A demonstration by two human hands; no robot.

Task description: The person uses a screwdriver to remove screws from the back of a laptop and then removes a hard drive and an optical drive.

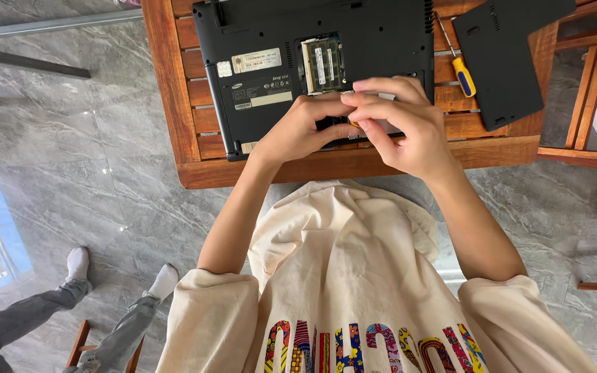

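Observation:
A black laptop [271, 41] lies bottom side up on a wooden slatted table [181, 103]. Its service bay is uncovered and green memory modules [323, 63] show inside. My left hand [298, 131] and my right hand [402, 124] meet over the laptop's near edge. Their fingertips pinch a small part [354, 125] between them; only an orange sliver of it shows, the rest is hidden by the fingers. A screwdriver [461, 72] with a yellow and blue handle lies on the table just right of the laptop. Beyond it lies the removed black cover panel [502, 59].
A wooden chair [589, 83] stands to the right of the table. The floor is grey marbled tile. At the lower left stand another person's legs in grey trousers and white socks [77, 266], beside a wooden frame [77, 349].

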